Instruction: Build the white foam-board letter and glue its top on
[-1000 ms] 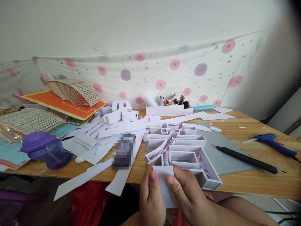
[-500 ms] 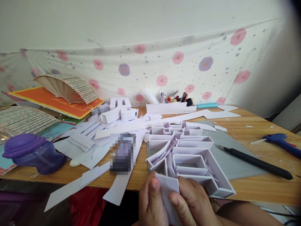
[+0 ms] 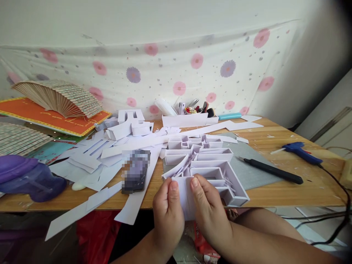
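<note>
Fingers of the left hand (image 3: 169,212) and right hand (image 3: 209,209) were closed on opposite edges of a flat white card piece (image 3: 187,198), both thumbs on its near face. The piece was upright, in front of the white open-topped compartmented card structure (image 3: 239,183). Right of that structure, a black slim-handled craft knife (image 3: 272,171) lay partly on a grey flat cutting mat (image 3: 253,172); farther right, a blue plastic glue gun (image 3: 302,152).

White walled compartments (image 3: 209,165) block low path forward; paper strips (image 3: 129,211), dark half-pixelated object (image 3: 137,170) obstruct left. Gap between craft knife (image 3: 275,171) and table edge (image 3: 277,203) fits a hand; cord (image 3: 337,179) far right.
</note>
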`<state>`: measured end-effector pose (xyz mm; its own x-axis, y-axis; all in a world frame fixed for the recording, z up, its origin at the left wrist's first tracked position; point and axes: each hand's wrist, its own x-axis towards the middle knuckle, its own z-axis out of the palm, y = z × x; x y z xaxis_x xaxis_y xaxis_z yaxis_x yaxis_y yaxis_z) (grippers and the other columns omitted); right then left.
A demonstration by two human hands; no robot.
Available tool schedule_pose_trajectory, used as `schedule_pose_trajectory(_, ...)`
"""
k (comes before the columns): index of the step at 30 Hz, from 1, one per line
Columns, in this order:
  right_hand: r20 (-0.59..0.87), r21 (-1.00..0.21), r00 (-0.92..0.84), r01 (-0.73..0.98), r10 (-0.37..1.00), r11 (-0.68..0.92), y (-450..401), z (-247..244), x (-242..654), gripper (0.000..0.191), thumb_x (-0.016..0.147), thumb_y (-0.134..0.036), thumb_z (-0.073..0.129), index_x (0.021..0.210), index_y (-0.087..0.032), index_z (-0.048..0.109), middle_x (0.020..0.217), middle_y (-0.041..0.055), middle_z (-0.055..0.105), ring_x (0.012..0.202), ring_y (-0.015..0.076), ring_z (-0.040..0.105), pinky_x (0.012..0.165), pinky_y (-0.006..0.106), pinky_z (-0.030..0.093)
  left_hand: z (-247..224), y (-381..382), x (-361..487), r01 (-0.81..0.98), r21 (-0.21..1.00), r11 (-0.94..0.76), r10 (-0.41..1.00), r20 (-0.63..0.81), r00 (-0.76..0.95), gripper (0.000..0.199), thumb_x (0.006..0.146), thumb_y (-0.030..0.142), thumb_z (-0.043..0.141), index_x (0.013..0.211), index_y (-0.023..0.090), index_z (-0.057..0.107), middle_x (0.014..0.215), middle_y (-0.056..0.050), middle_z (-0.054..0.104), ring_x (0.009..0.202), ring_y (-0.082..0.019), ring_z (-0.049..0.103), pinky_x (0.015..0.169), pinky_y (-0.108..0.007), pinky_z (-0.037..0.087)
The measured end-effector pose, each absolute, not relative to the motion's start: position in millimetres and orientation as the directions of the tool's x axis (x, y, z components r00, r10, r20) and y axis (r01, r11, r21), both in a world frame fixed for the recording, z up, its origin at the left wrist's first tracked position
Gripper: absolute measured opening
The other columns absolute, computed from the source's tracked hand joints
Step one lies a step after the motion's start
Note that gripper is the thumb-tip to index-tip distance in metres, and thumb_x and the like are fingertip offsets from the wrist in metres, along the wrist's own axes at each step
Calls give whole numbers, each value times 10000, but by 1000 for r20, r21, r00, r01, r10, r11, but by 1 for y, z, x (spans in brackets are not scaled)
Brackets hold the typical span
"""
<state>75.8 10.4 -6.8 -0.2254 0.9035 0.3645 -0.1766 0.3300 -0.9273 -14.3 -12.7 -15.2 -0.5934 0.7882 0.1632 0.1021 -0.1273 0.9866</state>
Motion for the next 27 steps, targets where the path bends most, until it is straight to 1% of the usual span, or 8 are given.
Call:
schedule_pose_trajectory(4,343,-929,-207,-218,916,299,12,-7,77,356,958,-430,409,682,-205,409,635,-36,379,550,100,311,507,225,326,-15,-13,-5,58,992,-109,784,121,-609,542,768,678,533,807,158,680,768,-68,711,709,-190,635,649,-267,502)
schedule_pose_trajectory(6,329,-934,-217,-220,919,282,13,-8,80,368,949,-458,414,684,-203,417,632,-35,386,547,100,312,504,228,325,-19,-12,-2,-9,991,-130,793,99,-601,511,789,649,534,806,157,674,741,-56,698,689,-181,624,638,-261,498)
schedule_pose_trajectory(9,316,-940,-223,-209,922,271,15,-10,83,383,938,-482,422,676,-202,417,628,-33,391,548,100,312,497,228,320,-24,-10,1,-124,980,-154,817,56,-574,477,806,612,546,830,153,672,758,-55,696,709,-183,628,649,-263,501)
schedule_pose_trajectory(12,328,-937,-219,-198,919,287,15,-10,85,393,933,-480,430,657,-201,404,619,-35,378,554,100,313,497,227,315,-25,-9,5,-198,968,-152,821,12,-570,466,780,607,585,808,149,662,761,-55,699,706,-178,633,651,-259,507)
schedule_pose_trajectory(16,344,-930,-241,-225,908,292,14,-11,85,396,942,-485,407,672,-196,429,616,-32,380,564,102,321,507,231,323,-19,-10,10,-323,937,-136,852,-56,-520,488,727,629,628,765,142,649,681,-34,674,629,-165,623,585,-258,506)
schedule_pose_trajectory(19,342,-931,-272,-231,899,285,16,-11,85,401,940,-489,414,669,-193,423,617,-33,378,572,100,321,514,232,318,-13,-10,11,-348,924,-155,860,-47,-509,474,704,607,667,779,138,657,679,-25,676,633,-161,634,586,-250,508)
schedule_pose_trajectory(24,287,-937,-369,-298,884,180,25,-14,87,401,915,-517,458,682,-195,406,643,-34,383,585,97,339,531,229,337,-3,-7,6,-492,860,-135,902,-99,-420,450,640,534,756,808,125,670,714,-47,702,708,-198,675,660,-290,538)
schedule_pose_trajectory(27,266,-936,-384,-322,884,142,26,-16,85,411,900,-537,475,681,-196,407,642,-33,385,579,96,344,527,230,348,1,-6,6,-558,819,-135,915,-113,-388,430,634,479,783,847,123,672,717,-37,700,668,-169,665,647,-271,531)
